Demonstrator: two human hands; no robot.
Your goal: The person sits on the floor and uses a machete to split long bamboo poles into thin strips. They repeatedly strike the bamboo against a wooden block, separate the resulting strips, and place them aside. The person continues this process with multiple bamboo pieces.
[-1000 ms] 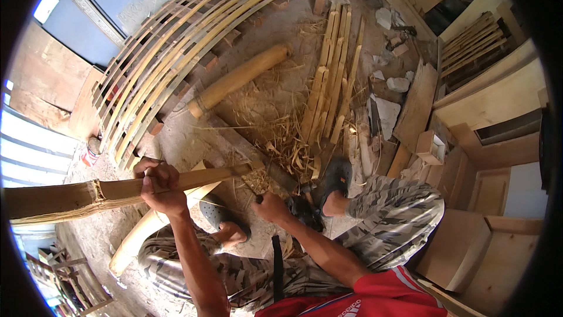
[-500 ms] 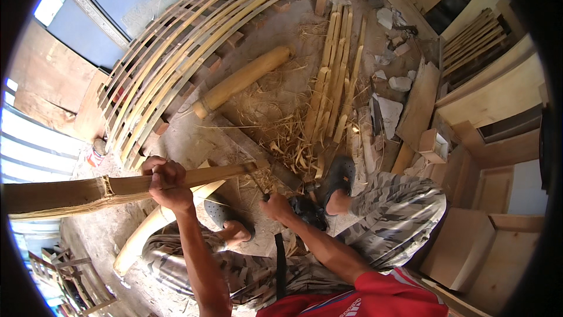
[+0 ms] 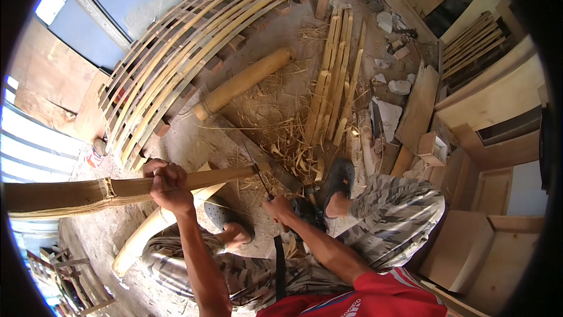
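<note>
My left hand (image 3: 169, 187) is closed around a long split length of bamboo (image 3: 67, 197), which reaches in from the left rim and lies nearly level. In my right hand (image 3: 280, 208) is a knife (image 3: 255, 165); its thin dark blade points up and to the left and crosses the bamboo close to its right end. Whether the edge is sunk into the bamboo I cannot tell. Beneath the split length, a thicker bamboo pole (image 3: 146, 232) slants past my left foot. A wooden beam (image 3: 237, 138) lies on the floor just beyond the blade.
Curled shavings (image 3: 287, 153) litter the floor ahead. Beyond lie a whole bamboo pole (image 3: 246, 82), a bundle of bamboo strips (image 3: 331, 76) and a rack of curved slats (image 3: 193, 53). Broken rubble (image 3: 387, 114) and wooden cabinets (image 3: 469, 223) stand to the right.
The knife has swung more upright, its blade now across the bamboo near the end. My right hand has shifted slightly right and down; my left hand keeps its hold.
</note>
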